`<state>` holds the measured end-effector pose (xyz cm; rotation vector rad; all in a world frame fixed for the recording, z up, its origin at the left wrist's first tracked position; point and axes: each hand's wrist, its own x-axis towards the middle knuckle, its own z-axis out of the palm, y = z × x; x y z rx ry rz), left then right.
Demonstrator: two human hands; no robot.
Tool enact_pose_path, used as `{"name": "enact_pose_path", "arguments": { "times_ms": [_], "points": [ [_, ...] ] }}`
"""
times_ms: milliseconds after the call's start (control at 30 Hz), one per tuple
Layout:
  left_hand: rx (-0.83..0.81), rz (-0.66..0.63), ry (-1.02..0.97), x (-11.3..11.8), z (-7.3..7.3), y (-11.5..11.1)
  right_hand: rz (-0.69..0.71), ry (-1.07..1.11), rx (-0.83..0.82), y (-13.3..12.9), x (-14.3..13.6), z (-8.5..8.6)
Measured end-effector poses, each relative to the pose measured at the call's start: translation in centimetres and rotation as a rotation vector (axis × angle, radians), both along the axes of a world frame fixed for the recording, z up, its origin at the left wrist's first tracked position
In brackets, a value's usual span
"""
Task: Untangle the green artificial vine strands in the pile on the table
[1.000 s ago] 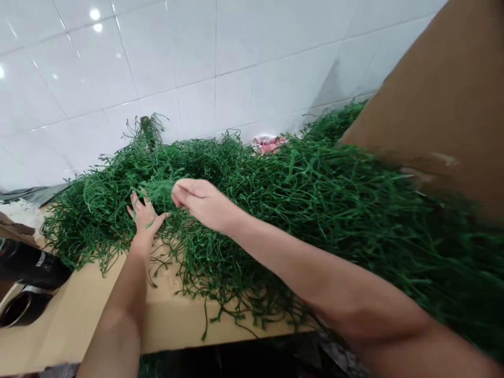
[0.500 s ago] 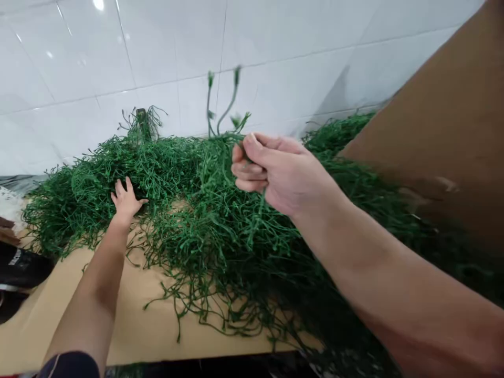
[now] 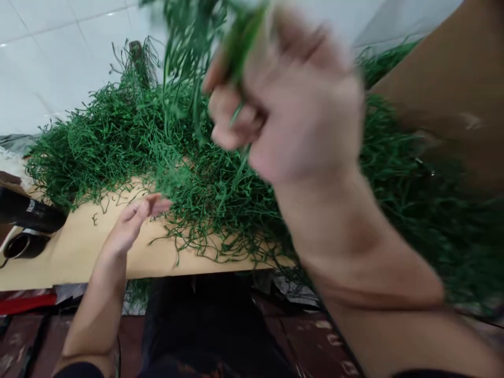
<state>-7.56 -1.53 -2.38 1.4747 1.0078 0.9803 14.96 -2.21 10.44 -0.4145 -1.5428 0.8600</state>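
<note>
A bunch of thin green plastic plant stems [image 3: 192,58] is gripped in my right hand [image 3: 303,105], raised high and close to the camera. The fingers are closed around it, the hand is blurred by motion, and the stems hang down to the left. My left hand [image 3: 137,215] is open with its fingers stretched out to the right, holding nothing, at the front edge of a big tangled pile of the same green stems [image 3: 106,142]. That pile spreads across a tan tabletop [image 3: 157,257], and my right arm hides part of it.
White wall tiles [image 3: 43,73] rise behind the pile. A large brown board [image 3: 444,100] leans at the right. On the left lie a black cylinder [image 3: 35,210] and a dark cup [image 3: 25,244]. A loose stem piece [image 3: 94,219] lies on the tabletop.
My right hand has risen towards the camera and now lifts a thicker bunch of stems. My left hand has come back out of the pile towards me. The view has tilted down.
</note>
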Motion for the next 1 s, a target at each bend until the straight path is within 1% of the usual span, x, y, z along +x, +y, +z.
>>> {"name": "enact_pose_path", "arguments": {
  "times_ms": [33, 67, 100, 167, 200, 267, 333, 400, 467, 533, 633, 800, 867, 1000],
  "points": [
    [-0.128, -0.081, -0.123, 0.5, -0.3, -1.3, 0.03, -0.072, 0.034, -0.8, -0.7, -1.4],
    [-0.217, -0.118, -0.235, 1.0, -0.5, -2.4, 0.028, -0.185, 0.079, -1.7, -1.5, -3.1],
    [-0.29, -0.125, -0.326, 1.3, -0.7, -3.3, 0.024, -0.34, 0.118, -2.6, -2.2, -4.9],
    [-0.376, -0.049, -0.453, 1.5, -0.7, -4.4, 0.087, -0.613, 0.131, -4.5, -3.3, -8.5],
    [-0.395, 0.007, -0.493, 1.4, -0.7, -4.7, 0.089, -0.693, 0.105, -5.4, -3.6, -10.2],
    [-0.405, 0.108, -0.527, 1.3, -0.7, -5.0, 0.04, -0.745, 0.025, -7.1, -3.7, -12.9],
    [-0.373, 0.183, -0.512, 1.2, -0.9, -5.1, -0.013, -0.74, -0.042, -8.2, -3.4, -14.7],
    [-0.36, 0.215, -0.46, 1.3, -1.2, -5.1, -0.034, -0.757, -0.087, -8.7, -2.7, -15.5],
    [-0.363, 0.22, -0.424, 1.8, -1.4, -5.0, -0.071, -0.781, -0.112, -8.8, -2.2, -15.8],
    [-0.368, 0.218, -0.412, 2.5, -1.4, -4.9, -0.145, -0.768, -0.119, -8.5, -1.9, -15.8],
    [-0.367, 0.207, -0.394, 3.6, -1.4, -4.7, -0.247, -0.706, -0.127, -7.8, -2.1, -15.9],
    [-0.317, 0.191, -0.348, 5.0, -2.0, -4.2, -0.29, -0.558, -0.131, -6.5, -2.9, -15.7],
    [-0.304, 0.224, -0.331, 5.3, -2.2, -3.9, -0.285, -0.509, -0.137, -6.0, -2.9, -15.7],
    [-0.251, 0.339, -0.282, 5.3, -2.3, -3.1, -0.298, -0.472, -0.178, -5.4, -2.7, -16.0]
  ]
}}
